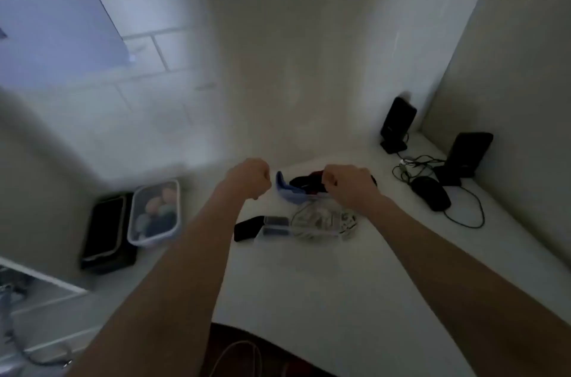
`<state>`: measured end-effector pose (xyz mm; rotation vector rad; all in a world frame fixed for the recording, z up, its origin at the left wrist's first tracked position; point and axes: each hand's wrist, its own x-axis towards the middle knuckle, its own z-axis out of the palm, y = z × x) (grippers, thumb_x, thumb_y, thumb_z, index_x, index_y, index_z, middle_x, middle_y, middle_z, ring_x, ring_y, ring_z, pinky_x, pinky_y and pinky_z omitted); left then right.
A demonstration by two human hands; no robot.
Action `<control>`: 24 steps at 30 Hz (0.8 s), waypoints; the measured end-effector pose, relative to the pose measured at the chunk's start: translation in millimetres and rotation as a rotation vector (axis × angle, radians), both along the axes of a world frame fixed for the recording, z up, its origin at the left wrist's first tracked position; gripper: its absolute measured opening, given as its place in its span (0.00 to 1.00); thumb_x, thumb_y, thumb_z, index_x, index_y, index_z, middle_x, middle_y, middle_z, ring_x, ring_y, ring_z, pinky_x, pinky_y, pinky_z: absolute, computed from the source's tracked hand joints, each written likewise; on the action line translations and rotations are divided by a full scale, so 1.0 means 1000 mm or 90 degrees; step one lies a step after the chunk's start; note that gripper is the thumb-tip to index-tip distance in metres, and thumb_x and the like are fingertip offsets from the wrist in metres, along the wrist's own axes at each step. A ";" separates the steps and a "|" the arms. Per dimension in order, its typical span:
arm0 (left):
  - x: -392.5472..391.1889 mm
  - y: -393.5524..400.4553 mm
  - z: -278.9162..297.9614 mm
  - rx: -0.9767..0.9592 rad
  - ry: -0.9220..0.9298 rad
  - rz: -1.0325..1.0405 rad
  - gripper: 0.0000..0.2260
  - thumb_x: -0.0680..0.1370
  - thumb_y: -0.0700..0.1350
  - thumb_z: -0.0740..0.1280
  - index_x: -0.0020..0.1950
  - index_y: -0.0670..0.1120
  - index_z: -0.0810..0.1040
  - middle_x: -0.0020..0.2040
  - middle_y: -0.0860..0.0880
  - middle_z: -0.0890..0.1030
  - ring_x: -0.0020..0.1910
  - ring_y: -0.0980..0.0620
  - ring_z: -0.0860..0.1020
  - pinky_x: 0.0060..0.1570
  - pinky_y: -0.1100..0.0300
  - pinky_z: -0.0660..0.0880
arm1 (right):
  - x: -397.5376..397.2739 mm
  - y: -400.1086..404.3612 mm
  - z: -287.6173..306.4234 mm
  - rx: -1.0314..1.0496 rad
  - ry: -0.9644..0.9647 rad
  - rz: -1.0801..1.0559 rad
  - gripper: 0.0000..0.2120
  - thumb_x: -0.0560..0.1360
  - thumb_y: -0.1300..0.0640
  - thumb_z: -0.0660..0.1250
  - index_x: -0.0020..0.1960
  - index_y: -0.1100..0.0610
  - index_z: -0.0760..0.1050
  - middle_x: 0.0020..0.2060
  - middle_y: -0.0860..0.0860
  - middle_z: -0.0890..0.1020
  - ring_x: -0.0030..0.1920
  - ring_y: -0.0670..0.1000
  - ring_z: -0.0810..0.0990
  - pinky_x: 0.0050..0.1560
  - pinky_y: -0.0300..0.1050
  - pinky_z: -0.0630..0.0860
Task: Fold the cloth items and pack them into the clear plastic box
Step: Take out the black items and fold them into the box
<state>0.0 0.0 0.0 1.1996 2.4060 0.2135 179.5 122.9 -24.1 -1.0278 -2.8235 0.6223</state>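
The picture is blurred. A clear plastic box with a blue rim [285, 191] sits at the far middle of the white table, with dark and red cloth [306, 182] in it. My left hand [250, 177] is a closed fist just left of the box, with nothing visible in it. My right hand [347, 185] is over the box's right side, its fingers pinched on the edge of the dark cloth. A black cloth piece [247, 228] lies flat nearer to me, left of a clear container of white cables [318, 222].
A second lidded clear box [154, 213] with rounded coloured items stands at the left beside a black phone [105, 228]. Two black speakers [397, 125] [463, 157], a mouse [431, 192] and loose cables lie at the right near the walls. The table edge [309, 342] curves in front of me.
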 end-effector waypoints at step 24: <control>-0.021 0.018 -0.198 0.560 -0.231 0.280 0.05 0.76 0.40 0.65 0.42 0.42 0.80 0.34 0.52 0.81 0.24 0.63 0.74 0.26 0.72 0.71 | 0.016 -0.009 -0.178 -0.420 0.526 -0.402 0.12 0.73 0.67 0.67 0.53 0.57 0.72 0.42 0.49 0.77 0.42 0.47 0.77 0.40 0.37 0.74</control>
